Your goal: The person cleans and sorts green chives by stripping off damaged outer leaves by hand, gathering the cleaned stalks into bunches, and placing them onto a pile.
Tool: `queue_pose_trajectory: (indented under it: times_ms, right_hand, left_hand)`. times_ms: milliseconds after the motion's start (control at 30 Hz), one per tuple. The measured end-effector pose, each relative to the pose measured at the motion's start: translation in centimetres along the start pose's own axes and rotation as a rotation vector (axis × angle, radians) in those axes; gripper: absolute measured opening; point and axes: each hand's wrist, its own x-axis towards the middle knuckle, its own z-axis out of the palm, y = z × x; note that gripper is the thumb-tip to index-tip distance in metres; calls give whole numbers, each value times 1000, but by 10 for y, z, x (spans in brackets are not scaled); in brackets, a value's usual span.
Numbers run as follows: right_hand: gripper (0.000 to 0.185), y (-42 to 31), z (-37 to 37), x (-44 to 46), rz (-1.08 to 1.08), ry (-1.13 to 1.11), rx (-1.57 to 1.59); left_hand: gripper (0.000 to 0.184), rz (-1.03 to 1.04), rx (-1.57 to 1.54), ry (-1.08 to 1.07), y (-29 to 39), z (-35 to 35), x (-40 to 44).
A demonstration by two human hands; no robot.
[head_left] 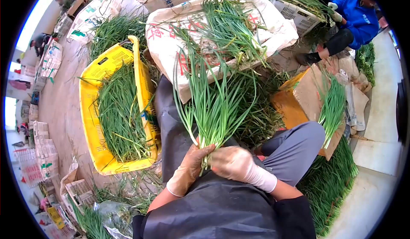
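A bunch of long green stalks [218, 115] fans out upward over the dark apron [213, 209]. My left hand [192, 164], in a thin glove, is wrapped round its lower ends. Close beside it on the right is my right hand [235, 164], also gloved and blurred by motion; its fingers are curled at the base of the stalks, and what they hold is too smeared to tell. Beyond the bunch, more green stalks [232, 25] lie on a white sack-covered crate [164, 38] with red markings.
A yellow crate [92, 130] of greens stands at the left. Stalks [333, 106] lean on a cardboard box [299, 93] at the right, with a large pile of greens [329, 187] below. A person in blue [358, 19] sits at the upper right.
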Motion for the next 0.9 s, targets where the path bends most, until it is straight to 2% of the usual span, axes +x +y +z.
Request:
queue_pose_trajectory:
  times_ms: [33,67,100,167,233,267,300,367,433,467,500,533,600,667,700,767,800,833,900]
  right_hand:
    - [24,0,-3,-7,234,66,119]
    - [31,-4,-6,-13,858,84,402]
    - [37,13,4,-24,1051,71,574]
    - [45,31,16,-11,1404,-5,1344]
    - [49,44,38,5,1357,-35,1289]
    - [49,50,59,9,1283,45,1119]
    - [51,54,71,16,1203,117,954]
    - [52,63,81,19,1243,168,1064]
    - [55,64,79,25,1288,225,1174]
    - [50,61,75,25,1297,283,1319]
    - [45,56,69,27,1304,341,1462]
    - [37,49,59,34,1320,369,1487]
    - [37,61,62,29,1335,381,1474]
    - [37,74,57,21,1355,433,1571]
    - [38,75,51,22,1361,457,1662]
    - [42,71,46,30,1270,360,1628]
    - [51,56,44,41,1220,386,1621]
    - [60,52,49,42,1267,308,1556]
    - [60,58,56,38,1301,111,1355]
  left_hand:
    - [47,-11,-15,44,0,2,0]
    - [47,22,37,23,-6,-4,4]
    - [46,56,89,1,-11,-9,9]
    - [46,142,128,57,-17,8,11]
    - [49,125,323,70,-38,-6,23]
    - [56,173,419,98,-52,-14,32]
    - [61,410,511,54,-54,-11,39]
    - [64,102,647,29,-40,-28,40]
    - [53,40,490,-37,-12,-24,32]
    - [59,-131,377,-10,6,-21,29]
    - [64,-155,304,74,6,-40,35]
    - [59,-126,364,93,9,-44,36]
    - [55,-97,421,111,11,-43,33]
    - [38,53,701,330,9,-35,24]
    - [38,54,698,329,-1,-37,22]
    - [29,601,1807,19,-29,-43,19]
    - [26,433,1989,35,-36,-28,16]
    - [24,253,2164,50,-41,-13,13]
    - [25,209,2163,-27,-27,-4,14]
